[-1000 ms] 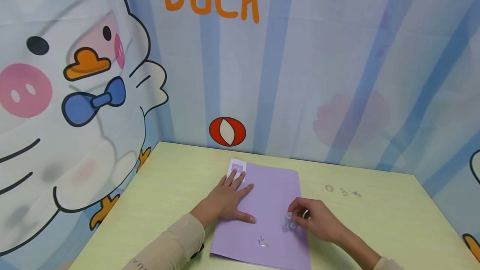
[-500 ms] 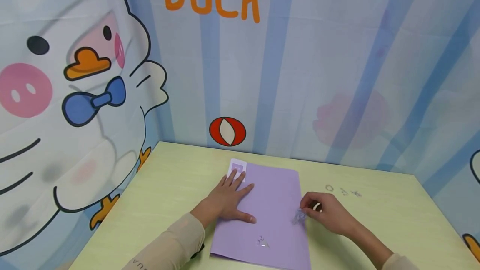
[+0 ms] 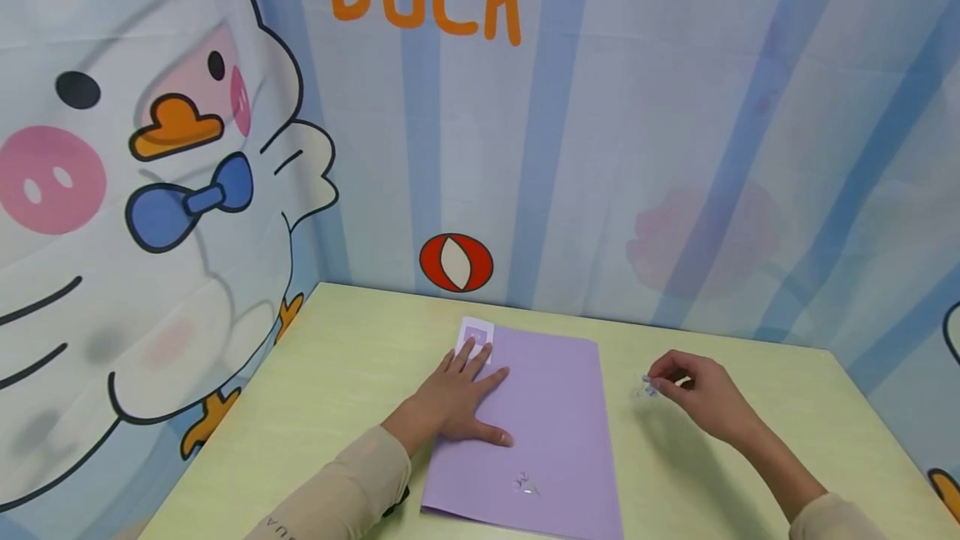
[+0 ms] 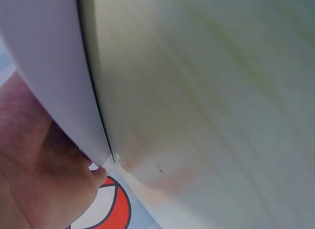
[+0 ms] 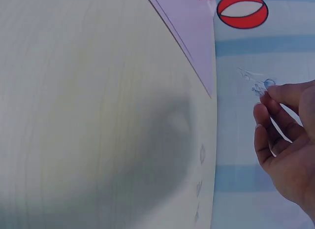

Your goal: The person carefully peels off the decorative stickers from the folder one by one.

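My left hand (image 3: 456, 402) rests spread on a purple folder (image 3: 551, 407), fingertips over a small white card (image 3: 476, 332) at its top left corner. In the left wrist view, part of the left hand (image 4: 47, 175) shows beside the folder's edge (image 4: 59, 76). Off the folder's right side, my right hand (image 3: 705, 394) pinches a clear sticker with bluish markings (image 3: 644, 388) between thumb and fingers, above the table. The right wrist view shows this clear sticker (image 5: 258, 86) hanging from the fingertips of the right hand (image 5: 290, 135). Another small clear sticker (image 3: 527, 484) lies low on the folder.
Several small, faint pieces, among them a ring-shaped one (image 5: 202, 154), lie on the pale yellow table (image 3: 375, 340) toward its far right; the right hand covers them in the head view. A cartoon duck curtain (image 3: 495, 148) stands behind the table.
My right hand has lifted the clear sticker away from the folder and carried it right and farther back over the table. The left hand stays in place on the folder.
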The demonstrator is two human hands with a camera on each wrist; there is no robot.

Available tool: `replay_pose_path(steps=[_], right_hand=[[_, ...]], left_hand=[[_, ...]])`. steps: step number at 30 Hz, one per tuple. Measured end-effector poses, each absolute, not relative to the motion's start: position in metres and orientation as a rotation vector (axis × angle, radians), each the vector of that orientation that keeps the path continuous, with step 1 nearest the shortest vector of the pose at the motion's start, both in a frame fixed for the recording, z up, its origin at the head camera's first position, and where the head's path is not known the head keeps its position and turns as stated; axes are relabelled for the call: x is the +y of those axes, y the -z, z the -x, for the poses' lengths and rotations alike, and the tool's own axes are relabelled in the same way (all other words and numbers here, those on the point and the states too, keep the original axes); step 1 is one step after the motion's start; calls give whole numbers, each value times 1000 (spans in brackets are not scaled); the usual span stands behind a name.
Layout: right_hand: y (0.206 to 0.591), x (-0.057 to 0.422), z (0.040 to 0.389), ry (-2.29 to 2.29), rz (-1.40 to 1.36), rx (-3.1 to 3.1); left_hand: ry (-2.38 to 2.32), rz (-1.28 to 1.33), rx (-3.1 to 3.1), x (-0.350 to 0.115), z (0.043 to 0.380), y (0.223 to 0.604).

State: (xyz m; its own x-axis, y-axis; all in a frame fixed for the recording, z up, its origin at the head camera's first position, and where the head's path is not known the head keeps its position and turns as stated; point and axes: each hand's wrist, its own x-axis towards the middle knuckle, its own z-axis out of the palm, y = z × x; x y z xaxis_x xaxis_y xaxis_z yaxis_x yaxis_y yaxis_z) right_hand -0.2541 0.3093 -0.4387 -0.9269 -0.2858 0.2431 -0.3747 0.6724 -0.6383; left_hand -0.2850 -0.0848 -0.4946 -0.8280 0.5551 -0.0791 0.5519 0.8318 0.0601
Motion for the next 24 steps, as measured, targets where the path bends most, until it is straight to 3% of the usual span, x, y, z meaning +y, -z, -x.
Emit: replay_pose_path(steps=[24], right_hand=[[487, 415, 263, -1362, 169, -2597]], left_hand=[[-29, -875, 2914, -84, 285, 493]])
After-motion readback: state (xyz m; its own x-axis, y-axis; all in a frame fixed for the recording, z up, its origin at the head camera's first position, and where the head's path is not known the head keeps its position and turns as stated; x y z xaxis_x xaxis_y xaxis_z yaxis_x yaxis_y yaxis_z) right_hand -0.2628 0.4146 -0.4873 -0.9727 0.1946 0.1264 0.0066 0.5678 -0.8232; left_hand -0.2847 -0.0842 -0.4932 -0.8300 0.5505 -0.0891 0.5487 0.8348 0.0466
